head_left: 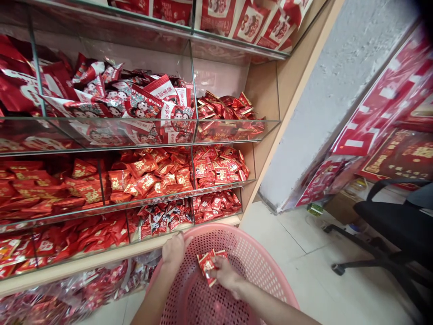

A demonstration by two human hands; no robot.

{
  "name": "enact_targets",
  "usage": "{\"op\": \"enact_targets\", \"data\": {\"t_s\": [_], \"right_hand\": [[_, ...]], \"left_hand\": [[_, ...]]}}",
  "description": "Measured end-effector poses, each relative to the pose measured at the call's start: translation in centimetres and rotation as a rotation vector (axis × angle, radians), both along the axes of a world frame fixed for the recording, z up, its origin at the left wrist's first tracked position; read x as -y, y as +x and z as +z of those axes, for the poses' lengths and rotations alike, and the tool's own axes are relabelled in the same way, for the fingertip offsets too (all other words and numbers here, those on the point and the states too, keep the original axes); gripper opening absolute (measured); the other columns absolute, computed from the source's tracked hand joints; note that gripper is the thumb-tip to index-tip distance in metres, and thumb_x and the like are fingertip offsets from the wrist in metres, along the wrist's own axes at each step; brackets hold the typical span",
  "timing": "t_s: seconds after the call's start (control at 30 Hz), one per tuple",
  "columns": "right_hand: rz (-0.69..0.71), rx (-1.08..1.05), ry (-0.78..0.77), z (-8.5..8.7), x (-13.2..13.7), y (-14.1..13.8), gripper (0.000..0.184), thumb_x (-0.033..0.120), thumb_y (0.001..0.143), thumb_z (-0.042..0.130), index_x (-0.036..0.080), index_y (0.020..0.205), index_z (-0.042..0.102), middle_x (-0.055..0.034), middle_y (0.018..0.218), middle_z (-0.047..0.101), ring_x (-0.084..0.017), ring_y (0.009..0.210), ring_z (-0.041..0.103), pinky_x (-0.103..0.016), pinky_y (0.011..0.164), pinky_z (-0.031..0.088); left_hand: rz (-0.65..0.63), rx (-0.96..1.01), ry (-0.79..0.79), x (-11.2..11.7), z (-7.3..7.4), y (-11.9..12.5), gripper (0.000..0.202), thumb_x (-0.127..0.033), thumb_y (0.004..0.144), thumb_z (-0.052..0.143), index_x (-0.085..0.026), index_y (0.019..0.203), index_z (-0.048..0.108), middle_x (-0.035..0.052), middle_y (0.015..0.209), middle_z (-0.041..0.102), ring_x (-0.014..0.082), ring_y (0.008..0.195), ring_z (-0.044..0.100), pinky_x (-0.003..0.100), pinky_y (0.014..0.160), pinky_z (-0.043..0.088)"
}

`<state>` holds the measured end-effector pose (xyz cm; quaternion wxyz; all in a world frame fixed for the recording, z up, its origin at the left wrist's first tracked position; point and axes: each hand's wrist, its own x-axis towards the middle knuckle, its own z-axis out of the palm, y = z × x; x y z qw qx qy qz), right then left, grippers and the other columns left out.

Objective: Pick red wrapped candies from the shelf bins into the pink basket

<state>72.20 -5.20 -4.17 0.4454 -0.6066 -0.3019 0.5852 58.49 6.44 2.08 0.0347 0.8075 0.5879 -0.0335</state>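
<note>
A pink perforated plastic basket (257,266) sits low in front of me. My left hand (174,250) grips its far rim, fingers curled over the edge. Inside the basket my right hand (225,273) is closed on a few small red candy packets (208,262). Just beyond the basket stands a glass-fronted shelf unit (233,133) with compartments full of red wrapped sweets (216,169).
Larger red-and-white snack bags (142,104) fill the upper compartments. A grey concrete pillar (324,99) stands right of the shelves. A black office chair (395,225) is at the far right on the tiled floor, with red packaging (389,113) behind it. Bagged sweets (67,298) lie under the shelf.
</note>
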Motion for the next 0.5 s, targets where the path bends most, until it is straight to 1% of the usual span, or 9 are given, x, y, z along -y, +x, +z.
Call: {"op": "enact_targets", "data": {"t_s": [0.1, 0.17, 0.23, 0.33, 0.43, 0.5], "right_hand": [[0.101, 0.019, -0.109, -0.3, 0.0, -1.1, 0.017, 0.018, 0.054, 0.06, 0.018, 0.07, 0.054, 0.005, 0.062, 0.058, -0.01, 0.053, 0.052, -0.022, 0.052, 0.038], [0.137, 0.019, -0.144, -0.4, -0.2, -1.7, 0.015, 0.017, 0.054, 0.06, 0.017, 0.068, 0.055, 0.0054, 0.058, 0.056, -0.009, 0.049, 0.05, -0.022, 0.051, 0.038], [0.12, -0.021, -0.153, -0.3, -0.6, -2.2, 0.015, 0.017, 0.054, 0.06, 0.017, 0.068, 0.055, 0.0049, 0.058, 0.056, -0.01, 0.05, 0.051, -0.023, 0.053, 0.04], [0.057, -0.091, -0.181, -0.3, -1.1, -3.2, 0.019, 0.016, 0.053, 0.059, 0.017, 0.072, 0.054, 0.0036, 0.062, 0.059, -0.011, 0.056, 0.057, -0.026, 0.06, 0.045], [-0.026, -0.153, -0.223, -1.0, -0.9, -3.8, 0.026, 0.014, 0.052, 0.061, 0.018, 0.075, 0.051, 0.0032, 0.069, 0.062, -0.012, 0.063, 0.062, -0.026, 0.067, 0.048], [-0.026, -0.181, -0.24, -1.5, -0.5, -3.9, 0.029, 0.014, 0.052, 0.062, 0.019, 0.078, 0.049, 0.0035, 0.071, 0.063, -0.012, 0.067, 0.063, -0.026, 0.07, 0.048]], "left_hand": [[0.003, 0.004, 0.002, -0.1, -0.1, 0.0, 0.05, -0.049, 0.088, 0.028, -0.011, 0.101, 0.058, 0.0167, 0.089, 0.066, 0.0267, 0.086, 0.064, 0.034, 0.07, 0.047], [0.003, 0.006, 0.001, -0.1, -0.2, 0.0, 0.05, -0.049, 0.088, 0.028, -0.011, 0.101, 0.058, 0.017, 0.088, 0.066, 0.0273, 0.086, 0.064, 0.035, 0.069, 0.047], [0.001, 0.009, 0.002, -0.2, -0.3, 0.0, 0.05, -0.048, 0.088, 0.027, -0.011, 0.101, 0.058, 0.0164, 0.087, 0.067, 0.0278, 0.085, 0.065, 0.035, 0.068, 0.048], [0.001, 0.01, 0.007, -0.2, -0.5, 0.0, 0.05, -0.049, 0.088, 0.027, -0.011, 0.102, 0.057, 0.016, 0.087, 0.067, 0.0284, 0.084, 0.065, 0.035, 0.067, 0.047], [0.001, 0.009, 0.008, -0.3, -0.5, 0.0, 0.054, -0.051, 0.088, 0.025, -0.01, 0.101, 0.058, 0.0168, 0.088, 0.066, 0.0294, 0.085, 0.064, 0.035, 0.067, 0.047], [0.001, 0.011, -0.002, -0.2, -0.3, 0.0, 0.056, -0.051, 0.088, 0.023, -0.01, 0.102, 0.058, 0.0166, 0.088, 0.066, 0.0291, 0.086, 0.064, 0.035, 0.068, 0.047]]}}
